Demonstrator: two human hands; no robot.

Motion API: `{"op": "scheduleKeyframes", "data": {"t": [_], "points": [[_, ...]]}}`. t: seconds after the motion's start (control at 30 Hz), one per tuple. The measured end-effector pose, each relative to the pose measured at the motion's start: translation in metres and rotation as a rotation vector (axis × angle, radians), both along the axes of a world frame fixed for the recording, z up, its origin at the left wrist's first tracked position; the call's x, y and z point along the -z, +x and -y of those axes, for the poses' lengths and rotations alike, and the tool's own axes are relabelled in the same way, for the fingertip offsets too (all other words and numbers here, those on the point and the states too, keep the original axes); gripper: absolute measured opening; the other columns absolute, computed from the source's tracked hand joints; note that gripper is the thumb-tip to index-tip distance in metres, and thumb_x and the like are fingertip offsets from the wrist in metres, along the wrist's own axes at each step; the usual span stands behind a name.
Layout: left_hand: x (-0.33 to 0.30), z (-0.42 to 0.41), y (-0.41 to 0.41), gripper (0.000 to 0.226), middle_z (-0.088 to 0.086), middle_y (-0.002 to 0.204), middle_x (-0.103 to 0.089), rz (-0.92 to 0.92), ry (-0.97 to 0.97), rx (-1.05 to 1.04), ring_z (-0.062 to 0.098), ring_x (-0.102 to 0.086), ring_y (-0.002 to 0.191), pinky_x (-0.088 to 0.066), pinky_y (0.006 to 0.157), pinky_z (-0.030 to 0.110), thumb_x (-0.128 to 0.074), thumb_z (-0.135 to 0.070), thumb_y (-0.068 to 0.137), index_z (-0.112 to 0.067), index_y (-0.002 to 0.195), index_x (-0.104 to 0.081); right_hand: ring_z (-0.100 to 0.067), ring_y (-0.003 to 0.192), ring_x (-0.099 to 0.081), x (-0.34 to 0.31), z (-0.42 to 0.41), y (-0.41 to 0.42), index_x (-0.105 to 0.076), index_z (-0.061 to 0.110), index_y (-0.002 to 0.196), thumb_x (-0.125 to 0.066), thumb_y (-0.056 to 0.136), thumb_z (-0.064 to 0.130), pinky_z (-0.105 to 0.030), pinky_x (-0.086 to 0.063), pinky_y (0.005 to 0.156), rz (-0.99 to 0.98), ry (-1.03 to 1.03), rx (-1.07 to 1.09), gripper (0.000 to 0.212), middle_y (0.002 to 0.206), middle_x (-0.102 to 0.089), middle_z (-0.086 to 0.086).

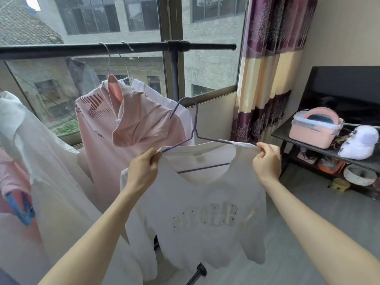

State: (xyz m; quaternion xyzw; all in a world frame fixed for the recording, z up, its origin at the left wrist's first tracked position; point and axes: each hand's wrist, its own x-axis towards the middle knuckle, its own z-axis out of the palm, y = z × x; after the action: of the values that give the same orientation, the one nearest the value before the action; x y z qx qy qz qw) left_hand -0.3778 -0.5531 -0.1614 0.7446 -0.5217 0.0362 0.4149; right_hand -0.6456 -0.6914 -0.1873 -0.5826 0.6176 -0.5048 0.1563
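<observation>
A white shirt (205,202) with pale lettering on the chest hangs on a purple wire hanger (194,128) that I hold up in front of me, below the black clothes rail (86,49). My left hand (144,167) pinches the shirt's left shoulder over the hanger's end. My right hand (267,159) pinches the right shoulder at the other end. The hanger's hook is free in the air, below the rail and to the right of the clothes hanging there.
A pink hooded top (131,124) and a white garment behind it hang on the rail from wire hangers; more pale clothes (30,161) hang at the left. A purple and cream curtain (269,68) stands at the right, then a dark shelf (287,138) with a pink box (314,134).
</observation>
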Motion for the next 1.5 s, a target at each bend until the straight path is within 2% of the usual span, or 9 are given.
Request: {"op": "scheduleKeyframes", "data": {"t": [0.37, 0.63, 0.8, 0.93, 1.0, 1.13, 1.23, 1.37, 1.5], "points": [[0.009, 0.009, -0.003, 0.016, 0.005, 0.065, -0.052, 0.097, 0.011, 0.091, 0.029, -0.047, 0.073, -0.029, 0.061, 0.033, -0.051, -0.017, 0.093, -0.007, 0.083, -0.059, -0.026, 0.101, -0.057, 0.018, -0.026, 0.035, -0.062, 0.013, 0.110, -0.038, 0.087, 0.028, -0.039, -0.037, 0.087, -0.460, -0.197, -0.471, 0.036, 0.103, -0.065, -0.003], [0.017, 0.006, -0.003, 0.025, -0.006, 0.055, -0.038, 0.051, 0.050, 0.136, 0.026, -0.045, 0.075, -0.032, 0.061, 0.035, -0.051, -0.020, 0.092, -0.006, 0.072, -0.054, -0.026, 0.102, -0.053, 0.011, -0.031, 0.055, -0.059, 0.013, 0.106, -0.031, 0.092, 0.025, -0.042, -0.027, 0.100, -0.452, -0.085, -0.432, 0.033, 0.102, -0.063, -0.002], [0.018, 0.003, -0.010, 0.026, -0.010, 0.051, -0.036, 0.053, 0.053, 0.220, 0.026, -0.041, 0.067, -0.023, 0.062, 0.031, -0.045, -0.026, 0.090, -0.016, 0.066, -0.042, -0.033, 0.081, -0.057, -0.018, -0.045, 0.083, -0.054, 0.009, 0.097, -0.044, 0.096, 0.030, -0.038, -0.041, 0.072, -0.225, -0.045, -0.616, 0.022, 0.075, -0.056, -0.001], [0.025, 0.002, 0.001, 0.025, -0.004, 0.094, -0.062, 0.166, 0.091, 0.212, 0.025, -0.052, 0.098, -0.034, 0.083, 0.035, -0.051, -0.034, 0.088, -0.016, 0.102, -0.061, -0.032, 0.074, -0.051, -0.020, -0.043, 0.080, -0.045, 0.013, 0.083, -0.043, 0.097, 0.022, -0.041, -0.039, 0.070, -0.111, -0.069, -0.522, 0.016, 0.061, -0.045, 0.007], [0.036, -0.003, 0.011, 0.042, -0.001, 0.122, -0.052, 0.117, 0.111, 0.163, 0.022, -0.042, 0.117, -0.030, 0.098, 0.038, -0.062, -0.028, 0.085, -0.020, 0.124, -0.050, -0.036, 0.079, -0.054, -0.021, -0.039, 0.076, -0.048, 0.010, 0.084, -0.042, 0.097, 0.020, -0.042, -0.039, 0.071, -0.054, -0.074, -0.459, 0.018, 0.063, -0.048, 0.003], [0.050, -0.013, 0.014, 0.061, 0.011, 0.107, -0.058, -0.133, 0.004, 0.100, 0.030, -0.054, 0.100, -0.042, 0.088, 0.039, -0.061, -0.010, 0.086, -0.011, 0.140, -0.031, -0.038, 0.086, -0.055, -0.028, -0.027, 0.062, -0.052, 0.001, 0.090, -0.041, 0.097, 0.021, -0.041, -0.038, 0.073, -0.013, -0.068, -0.368, 0.023, 0.081, -0.058, -0.016], [0.046, -0.012, 0.009, 0.037, 0.006, 0.071, -0.059, -0.035, -0.109, 0.076, 0.033, -0.054, 0.076, -0.037, 0.082, 0.034, -0.050, -0.009, 0.093, -0.011, 0.129, -0.044, -0.039, 0.086, -0.055, -0.031, -0.021, 0.049, -0.052, 0.001, 0.089, -0.043, 0.097, 0.020, -0.042, -0.040, 0.074, -0.028, -0.078, -0.357, 0.023, 0.080, -0.057, -0.015], [0.046, -0.009, 0.015, 0.017, 0.001, 0.070, -0.063, 0.057, -0.170, 0.028, 0.033, -0.057, 0.067, -0.026, 0.077, 0.022, -0.040, -0.012, 0.093, -0.010, 0.097, -0.057, -0.032, 0.079, -0.051, -0.035, -0.020, 0.032, -0.053, -0.002, 0.088, -0.043, 0.096, 0.018, -0.034, -0.034, 0.070, -0.047, -0.081, -0.393, 0.023, 0.066, -0.049, -0.001], [0.047, -0.002, 0.014, 0.023, 0.006, 0.092, -0.066, -0.047, 0.075, -0.097, 0.031, -0.058, 0.090, -0.029, 0.085, 0.032, -0.042, -0.007, 0.091, -0.014, 0.099, -0.062, -0.025, 0.076, -0.048, -0.033, -0.026, 0.033, -0.054, -0.001, 0.088, -0.044, 0.096, 0.017, -0.032, -0.034, 0.069, -0.019, -0.061, -0.453, 0.022, 0.072, -0.052, -0.006]]}}
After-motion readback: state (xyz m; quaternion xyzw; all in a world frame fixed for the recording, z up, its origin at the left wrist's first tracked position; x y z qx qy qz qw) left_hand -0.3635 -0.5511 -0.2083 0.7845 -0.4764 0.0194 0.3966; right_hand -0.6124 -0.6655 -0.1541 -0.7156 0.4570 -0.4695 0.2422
